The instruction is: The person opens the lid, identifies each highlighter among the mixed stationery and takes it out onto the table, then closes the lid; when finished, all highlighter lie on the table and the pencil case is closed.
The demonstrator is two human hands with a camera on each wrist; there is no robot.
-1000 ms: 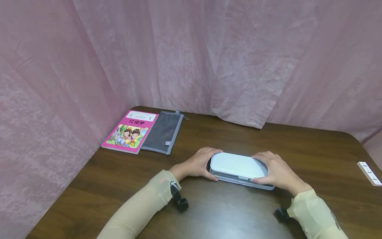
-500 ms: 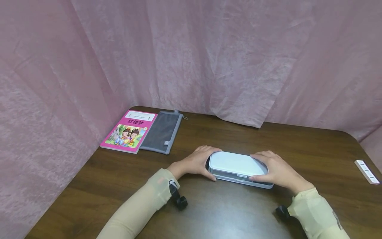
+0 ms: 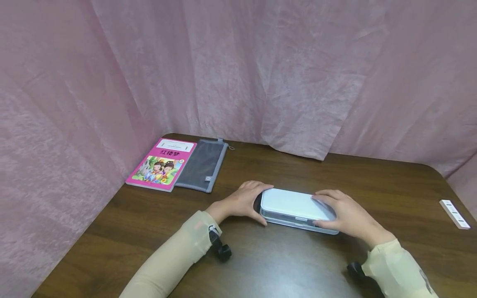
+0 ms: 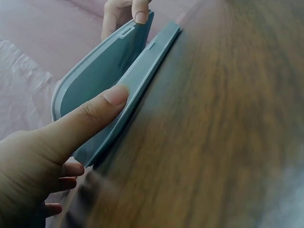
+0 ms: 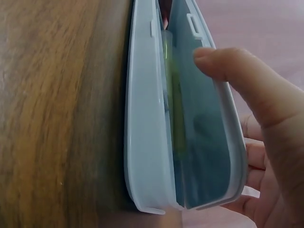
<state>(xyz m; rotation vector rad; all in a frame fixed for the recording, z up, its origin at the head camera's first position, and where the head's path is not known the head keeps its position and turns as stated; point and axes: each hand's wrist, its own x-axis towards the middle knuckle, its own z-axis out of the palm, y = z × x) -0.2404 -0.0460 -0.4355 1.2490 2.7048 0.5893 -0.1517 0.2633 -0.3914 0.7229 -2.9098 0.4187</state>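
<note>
A pale blue, rounded rectangular plastic pencil case [image 3: 288, 203] rests on the dark brown wood-grain table [image 3: 261, 269], in front of the person and between both hands. Its hinged lid [image 5: 209, 137] stands partly raised, with a narrow wedge of space along the front above the shallow base [image 5: 147, 114].

The left hand [image 3: 244, 203] grips the left end of the case, thumb on the front wall of the base and fingers round toward the back, the palm clear of the end. The right hand [image 3: 346, 213] holds the lid near its right end, the thumb against its front edge by the small latch slot [image 5: 194, 25] and the other fingers over the far side. Inside lies a slim yellow-green object [image 5: 177, 109], perhaps a pen, though shadow makes it hard to tell.

Toward the table's far left corner lies a pink-covered paperback book [image 3: 161, 164] with a cartoon picture, and just beside it a flat grey mesh zip pouch [image 3: 203, 165]. A slim white strip with dark marks [image 3: 455, 214] lies near the right edge. Pink velvety curtains [image 3: 231, 74] hang behind the table.
</note>
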